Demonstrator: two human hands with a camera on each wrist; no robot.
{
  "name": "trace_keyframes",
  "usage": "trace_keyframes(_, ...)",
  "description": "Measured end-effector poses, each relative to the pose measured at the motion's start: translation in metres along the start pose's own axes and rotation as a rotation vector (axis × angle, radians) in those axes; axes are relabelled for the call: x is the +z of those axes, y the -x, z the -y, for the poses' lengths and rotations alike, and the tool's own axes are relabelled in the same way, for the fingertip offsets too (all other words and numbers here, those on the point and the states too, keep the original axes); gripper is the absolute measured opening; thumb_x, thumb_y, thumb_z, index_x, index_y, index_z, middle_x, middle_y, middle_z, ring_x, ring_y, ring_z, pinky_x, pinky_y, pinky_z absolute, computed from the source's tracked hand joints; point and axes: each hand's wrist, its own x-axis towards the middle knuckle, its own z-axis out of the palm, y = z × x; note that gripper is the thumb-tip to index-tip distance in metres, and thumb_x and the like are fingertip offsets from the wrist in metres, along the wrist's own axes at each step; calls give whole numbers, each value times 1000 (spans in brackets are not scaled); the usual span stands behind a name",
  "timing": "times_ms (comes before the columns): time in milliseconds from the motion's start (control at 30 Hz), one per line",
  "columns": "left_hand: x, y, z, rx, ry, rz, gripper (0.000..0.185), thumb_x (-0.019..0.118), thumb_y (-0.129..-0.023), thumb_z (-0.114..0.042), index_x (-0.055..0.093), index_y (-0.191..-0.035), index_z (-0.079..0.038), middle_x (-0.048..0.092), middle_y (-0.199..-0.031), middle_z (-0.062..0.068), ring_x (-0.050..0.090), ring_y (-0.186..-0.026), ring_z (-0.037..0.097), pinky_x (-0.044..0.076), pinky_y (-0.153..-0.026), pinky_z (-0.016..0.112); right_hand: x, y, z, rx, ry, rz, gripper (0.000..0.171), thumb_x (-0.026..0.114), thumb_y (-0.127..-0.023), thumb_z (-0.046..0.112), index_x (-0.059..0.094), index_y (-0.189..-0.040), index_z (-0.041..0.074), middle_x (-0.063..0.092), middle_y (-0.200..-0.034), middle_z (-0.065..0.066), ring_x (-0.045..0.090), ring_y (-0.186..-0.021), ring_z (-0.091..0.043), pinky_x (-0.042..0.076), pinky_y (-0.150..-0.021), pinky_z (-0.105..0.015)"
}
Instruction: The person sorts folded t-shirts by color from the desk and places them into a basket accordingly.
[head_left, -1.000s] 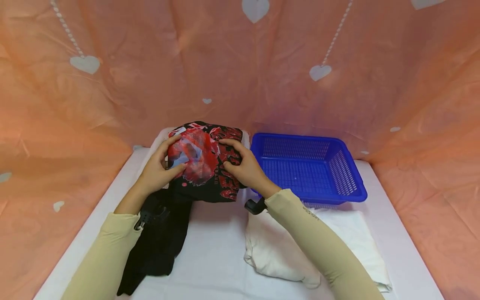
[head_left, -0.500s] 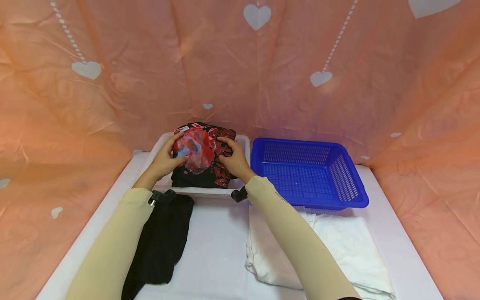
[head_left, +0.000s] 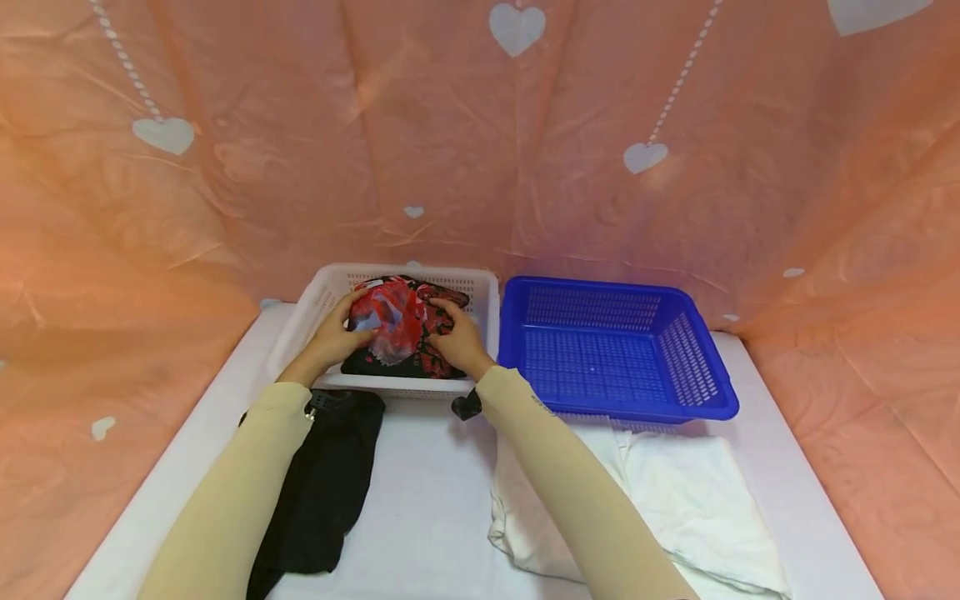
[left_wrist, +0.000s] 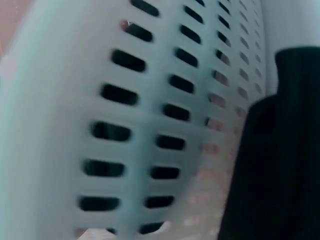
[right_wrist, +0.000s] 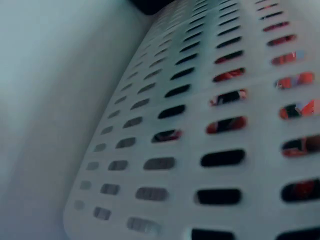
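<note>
Pink heart curtains hang behind our white table (head_left: 435, 500). Mid-frame, our left hand (head_left: 333, 337) and right hand (head_left: 456, 340) grip the red-black shirt (head_left: 401, 329), already inside the white basket (head_left: 322, 292). Letting go is left.

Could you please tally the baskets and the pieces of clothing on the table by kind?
Baskets: 2, the white basket and the blue basket.
Clothing: 3, the red-and-black garment in the white basket, the black garment and the white garment on the table.
Total: 5.
</note>
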Motion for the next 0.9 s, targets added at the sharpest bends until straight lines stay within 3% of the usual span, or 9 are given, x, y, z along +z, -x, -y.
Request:
trace_keyframes(233, 0, 4, 13, 58, -49, 8, 75, 66, -85, -19, 30, -149, -9, 33, -145, 31, 37, -126, 45, 32, -107, 55, 4, -2, -2, 60, 79, 61, 68, 66, -85, -1, 43, -145, 22, 48, -143, -12, 40, -47, -8, 37, -51, -23)
trace_keyframes(367, 2, -1, 16, -8, -143, 62, 72, 64, -89, -17, 27, -150, -6, 34, -144, 31, 39, -127, 44, 32, -108, 54, 4, -4, -3, 100, 141, 112, 71, 65, -86, -1, 38, -148, 20, 57, -131, -15, 41, -49, -10, 37, -50, -23)
trace_keyframes(400, 3, -2, 14, -48, -163, 89, 73, 63, -90, -13, 24, -150, -3, 31, -146, 33, 36, -129, 47, 28, -109, 58, 4, -4, -3, 106, 163, 126, 72, 65, -86, -1, 36, -149, 21, 60, -126, -16, 39, -49, -10, 36, -50, -24)
trace_keyframes(633, 0, -8, 13, -100, -203, 165, 76, 64, -88, -8, 22, -150, 1, 30, -145, 35, 35, -129, 49, 28, -110, 59, 2, -4, -2, 156, 256, 166, 76, 66, -85, 2, 33, -150, 21, 50, -141, -16, 44, -63, -15, 38, -55, -26)
trace_keyframes(767, -1, -6, 12, -121, -194, 184, 76, 63, -88, -9, 21, -151, -1, 30, -144, 34, 37, -125, 47, 29, -108, 59, 3, -2, -3, 185, 255, 169, 76, 66, -85, 2, 32, -150, 21, 56, -134, -16, 48, -67, -19, 38, -56, -27)
trace_keyframes(900, 0, -1, 12, -134, -164, 167, 75, 62, -89, -10, 21, -151, -2, 30, -145, 33, 36, -128, 47, 31, -108, 58, 5, 2, -3, 167, 291, 106, 75, 69, -85, 10, 33, -150, 22, 48, -139, -21, 58, -95, -29, 47, -68, -33)
